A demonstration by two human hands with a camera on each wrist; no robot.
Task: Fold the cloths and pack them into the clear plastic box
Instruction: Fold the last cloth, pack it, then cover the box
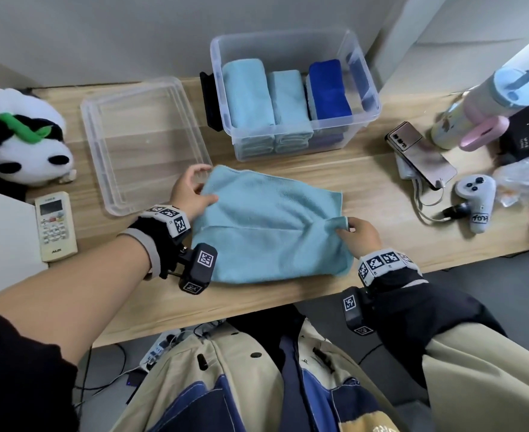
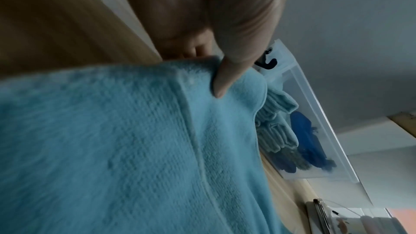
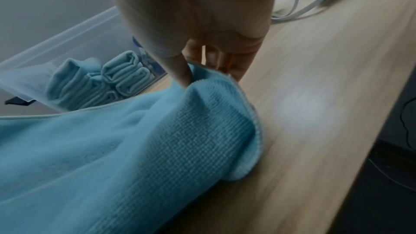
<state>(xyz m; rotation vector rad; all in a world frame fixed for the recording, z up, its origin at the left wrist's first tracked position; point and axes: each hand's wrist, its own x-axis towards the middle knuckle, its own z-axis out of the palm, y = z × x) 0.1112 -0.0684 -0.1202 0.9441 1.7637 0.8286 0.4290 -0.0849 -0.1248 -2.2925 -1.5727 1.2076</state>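
A light blue cloth (image 1: 266,226) lies partly doubled over on the wooden table (image 1: 366,188), in front of the clear plastic box (image 1: 366,110). My left hand (image 1: 191,194) pinches its far left corner, thumb on top; the left wrist view shows that thumb pressing the light blue cloth (image 2: 135,149). My right hand (image 1: 355,233) pinches the right corner and lifts it a little; the right wrist view shows the light blue cloth (image 3: 135,149) raised between thumb and fingers. Inside the box stand folded light blue cloths (image 1: 247,92) and a dark blue cloth (image 1: 330,88).
The box's clear lid (image 1: 145,141) lies left of the box. A panda plush (image 1: 20,135) and a remote control (image 1: 54,226) sit at the left. At the right are a phone (image 1: 422,154), a white controller (image 1: 476,201), a bottle (image 1: 481,107) and cables.
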